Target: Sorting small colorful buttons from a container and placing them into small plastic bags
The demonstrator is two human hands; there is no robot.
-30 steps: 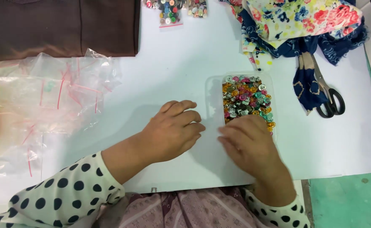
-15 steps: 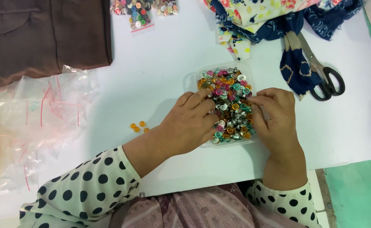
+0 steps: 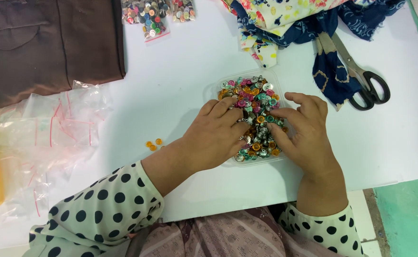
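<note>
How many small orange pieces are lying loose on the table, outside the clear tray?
3, in a tight cluster on the white table, just beyond the left hand's wrist: orange pieces. More could be hidden under the hands.

Person seen from above: two bare hands, spotted sleeves, patterned lap garment.
Left hand (image 3: 216, 138) and right hand (image 3: 306, 135) carry no rings, gloves or watch. Both sleeves (image 3: 99, 212) are cream fabric printed with round black polka dots, cuffs ending at the forearm and wrist. Lap garment (image 3: 218, 238) is dusty mauve with a faint pale floral print.
</note>
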